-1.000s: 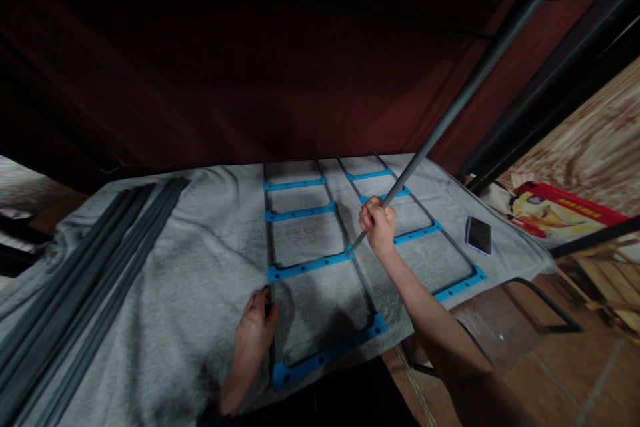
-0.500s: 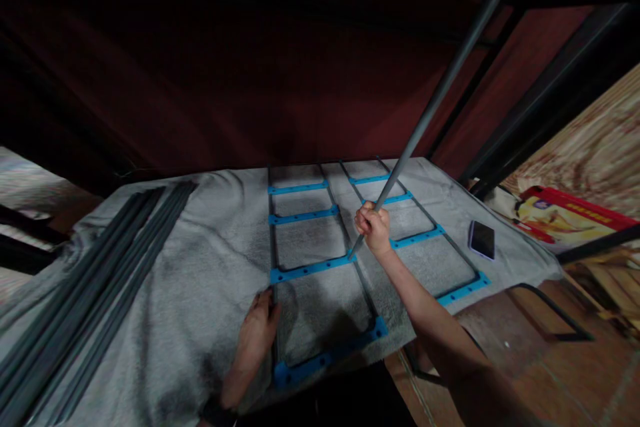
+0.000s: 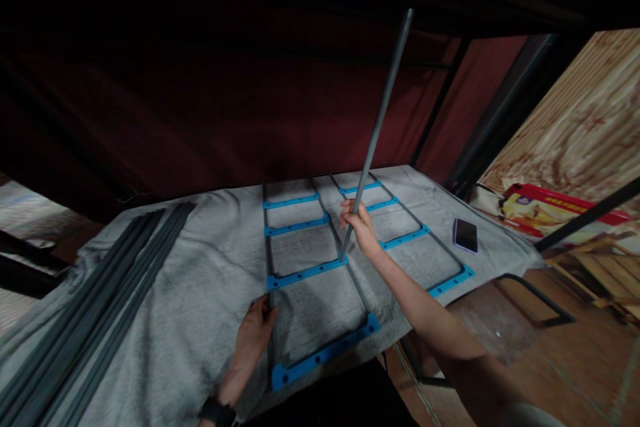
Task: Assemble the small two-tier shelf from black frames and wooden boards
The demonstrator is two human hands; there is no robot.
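My right hand (image 3: 358, 227) grips a long grey rod (image 3: 380, 120) near its lower end. The rod stands nearly upright, its tip resting at a blue connector bar (image 3: 305, 272) of a ladder-like frame (image 3: 320, 240) that lies flat on a grey cloth (image 3: 190, 280). My left hand (image 3: 255, 330) presses down on the frame's left grey rail close to me. The frame has grey rails joined by several blue cross bars in two columns.
A bundle of grey rods (image 3: 95, 307) lies on the cloth at the left. A phone (image 3: 465, 235) rests on the cloth's right side. A red box (image 3: 555, 207) and a wooden board (image 3: 575, 127) sit at the right. Tiled floor (image 3: 525, 353) lies beyond the table's right edge.
My right hand has swung the rod from a steep rightward lean to nearly upright, its lower tip staying at the blue bar. My left hand has stayed on the rail.
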